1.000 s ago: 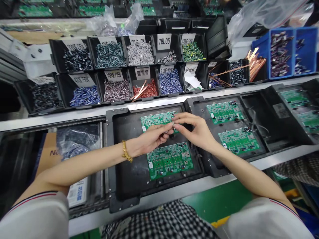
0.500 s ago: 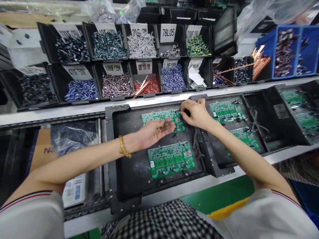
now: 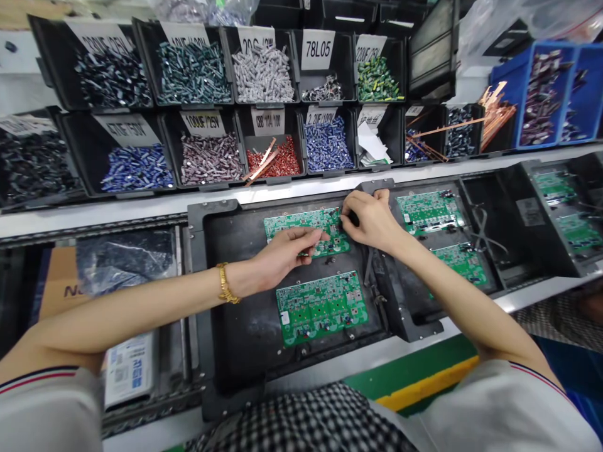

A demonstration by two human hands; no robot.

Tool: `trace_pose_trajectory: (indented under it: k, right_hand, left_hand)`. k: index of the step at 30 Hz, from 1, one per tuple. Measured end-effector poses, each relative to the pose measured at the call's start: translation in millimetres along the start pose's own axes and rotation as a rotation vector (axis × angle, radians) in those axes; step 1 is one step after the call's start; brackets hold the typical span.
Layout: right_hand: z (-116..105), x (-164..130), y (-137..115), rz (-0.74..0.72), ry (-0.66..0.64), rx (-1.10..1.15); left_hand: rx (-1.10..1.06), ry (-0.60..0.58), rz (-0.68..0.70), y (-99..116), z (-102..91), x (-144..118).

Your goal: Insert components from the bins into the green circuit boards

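A black carrier tray (image 3: 235,326) in front of me holds two green circuit boards. My left hand (image 3: 277,256), with a gold bracelet at the wrist, rests on the lower edge of the upper board (image 3: 301,223), its fingers pinched over something small that I cannot make out. My right hand (image 3: 370,220) is curled at the upper board's right end, fingertips pressed down on it; what it holds is hidden. The lower board (image 3: 321,306) lies untouched just below my left hand.
A second carrier (image 3: 424,314) to the right holds two more boards, and a third (image 3: 541,188) sits at the far right. Rows of labelled black bins (image 3: 207,157) with small components stand behind. Blue bins (image 3: 546,94) are at the back right. A cardboard box (image 3: 61,289) is at the left.
My hands met above the upper board a second ago. Since then the right hand has moved to the board's right end and the left hand has come down onto the board.
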State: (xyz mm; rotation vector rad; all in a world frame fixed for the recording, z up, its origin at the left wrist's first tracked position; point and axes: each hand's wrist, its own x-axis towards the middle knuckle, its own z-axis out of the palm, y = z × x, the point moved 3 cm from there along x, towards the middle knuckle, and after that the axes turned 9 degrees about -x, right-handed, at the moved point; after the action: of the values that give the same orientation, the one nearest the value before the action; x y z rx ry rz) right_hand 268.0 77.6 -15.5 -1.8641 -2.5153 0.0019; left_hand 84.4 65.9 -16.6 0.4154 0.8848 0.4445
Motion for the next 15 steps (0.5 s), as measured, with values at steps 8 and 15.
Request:
trace_pose_trajectory:
  k: [8, 15]
  right_hand:
    - [-12, -8, -9, 0.026, 0.049, 0.099]
    - [-55, -36, -42, 0.044, 0.115, 0.473]
  left_hand:
    - [-0.059, 0.106, -0.029, 3, 0.0, -1]
    - [0.252, -0.083, 0.057, 7, 15.5, 2]
